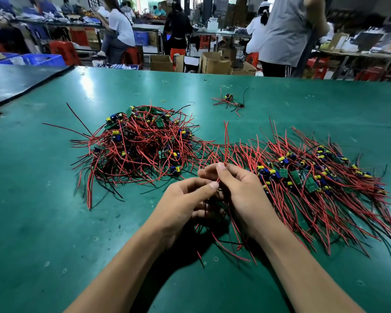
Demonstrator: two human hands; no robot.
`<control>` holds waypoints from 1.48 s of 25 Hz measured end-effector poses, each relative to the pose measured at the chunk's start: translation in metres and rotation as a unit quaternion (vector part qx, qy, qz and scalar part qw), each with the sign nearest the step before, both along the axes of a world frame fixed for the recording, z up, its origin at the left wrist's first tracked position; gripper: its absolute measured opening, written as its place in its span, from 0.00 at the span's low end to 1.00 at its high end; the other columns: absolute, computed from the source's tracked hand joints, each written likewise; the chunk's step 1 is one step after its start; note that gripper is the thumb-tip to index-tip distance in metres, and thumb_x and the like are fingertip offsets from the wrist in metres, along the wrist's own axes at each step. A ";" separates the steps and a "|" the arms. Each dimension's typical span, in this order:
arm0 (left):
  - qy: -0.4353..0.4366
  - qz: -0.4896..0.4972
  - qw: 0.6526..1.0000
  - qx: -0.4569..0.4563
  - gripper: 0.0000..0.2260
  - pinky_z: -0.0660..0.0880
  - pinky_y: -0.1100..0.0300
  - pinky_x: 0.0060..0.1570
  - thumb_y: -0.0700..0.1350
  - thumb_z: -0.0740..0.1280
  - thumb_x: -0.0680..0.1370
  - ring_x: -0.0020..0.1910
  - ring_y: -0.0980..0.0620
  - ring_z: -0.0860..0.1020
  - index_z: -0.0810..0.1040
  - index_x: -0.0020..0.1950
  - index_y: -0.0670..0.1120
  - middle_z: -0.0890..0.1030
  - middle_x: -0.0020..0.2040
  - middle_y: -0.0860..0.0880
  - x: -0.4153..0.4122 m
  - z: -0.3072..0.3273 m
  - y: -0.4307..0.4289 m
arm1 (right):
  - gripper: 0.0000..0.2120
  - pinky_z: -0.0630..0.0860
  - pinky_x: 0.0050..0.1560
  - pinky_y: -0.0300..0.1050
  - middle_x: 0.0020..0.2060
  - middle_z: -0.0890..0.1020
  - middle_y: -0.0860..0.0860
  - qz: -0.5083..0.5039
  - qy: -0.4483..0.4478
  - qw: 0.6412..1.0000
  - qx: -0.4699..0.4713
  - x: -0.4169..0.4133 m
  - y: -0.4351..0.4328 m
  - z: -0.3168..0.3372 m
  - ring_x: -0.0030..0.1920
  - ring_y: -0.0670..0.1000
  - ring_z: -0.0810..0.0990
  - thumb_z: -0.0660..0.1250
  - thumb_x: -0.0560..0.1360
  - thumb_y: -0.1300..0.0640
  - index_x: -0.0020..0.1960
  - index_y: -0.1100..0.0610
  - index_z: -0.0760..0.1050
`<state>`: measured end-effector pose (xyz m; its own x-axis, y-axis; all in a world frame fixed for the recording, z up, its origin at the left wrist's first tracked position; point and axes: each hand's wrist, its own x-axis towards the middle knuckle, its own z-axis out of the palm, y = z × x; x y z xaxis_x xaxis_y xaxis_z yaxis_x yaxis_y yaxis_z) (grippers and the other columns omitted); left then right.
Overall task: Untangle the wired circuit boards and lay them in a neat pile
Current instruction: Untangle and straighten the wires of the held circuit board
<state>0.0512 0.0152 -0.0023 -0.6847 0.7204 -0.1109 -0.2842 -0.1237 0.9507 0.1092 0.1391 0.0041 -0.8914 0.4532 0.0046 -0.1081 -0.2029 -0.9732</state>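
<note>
On the green table (43,211), left of centre, we saw the tangled heap (140,143). It was a rounded mound of small green boards with blue and yellow parts. Its red and black wires looped through one another and stuck out every way, so it had no single direction.

Low in the middle of the frame the two hands met. The left hand (185,199) had its fingers curled inward, and its thumb tip was pressed against a red wire. We could not tell what else its fingers gripped, because the board itself was hidden between the hands. Only a speck of yellow showed there.

The held wires (226,141) were a pair of red strands that rose almost straight towards the top of the frame. More red and black strands trailed below the hands towards the bottom edge, so the long axis ran up and down the picture.

The right hand (242,193) pinched the upright strands between its thumb and curled fingers, closed tight on them.

Above and well apart lay a small cluster (229,100) of a board or two with loose wires.

At centre right, just beside the right hand, lay the neat pile (314,177). Its boards formed a band across the middle, and its wires were combed roughly parallel, slanting from upper left down to lower right.
</note>
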 end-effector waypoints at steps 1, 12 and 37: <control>-0.014 0.000 1.000 -0.002 0.04 0.79 0.58 0.33 0.41 0.70 0.75 0.33 0.47 0.82 0.82 0.47 0.42 0.84 0.42 0.41 0.000 0.002 0.001 | 0.15 0.79 0.31 0.40 0.48 0.87 0.56 0.008 -0.007 1.000 0.012 0.001 0.000 0.000 0.38 0.49 0.85 0.61 0.84 0.54 0.47 0.57 0.83; 0.014 -0.026 0.999 -0.041 0.04 0.74 0.63 0.27 0.38 0.69 0.71 0.25 0.48 0.76 0.84 0.38 0.41 0.81 0.33 0.41 -0.002 0.005 -0.005 | 0.17 0.77 0.27 0.41 0.40 0.85 0.60 0.060 -0.058 0.996 0.040 0.003 0.014 -0.001 0.29 0.51 0.81 0.66 0.80 0.48 0.47 0.61 0.84; -0.083 0.175 0.976 0.098 0.00 0.78 0.63 0.34 0.43 0.66 0.79 0.41 0.53 0.83 0.75 0.49 0.47 0.84 0.51 0.43 -0.011 0.022 -0.008 | 0.10 0.81 0.39 0.45 0.43 0.86 0.50 0.013 0.059 0.975 0.212 0.002 -0.001 -0.012 0.38 0.51 0.85 0.74 0.73 0.48 0.55 0.43 0.82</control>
<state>0.0398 0.0076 0.0192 -0.8774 0.4632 -0.1247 -0.3393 -0.4153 0.8440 0.1116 0.1384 -0.0078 -0.8849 0.3645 0.2901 -0.2250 0.2108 -0.9513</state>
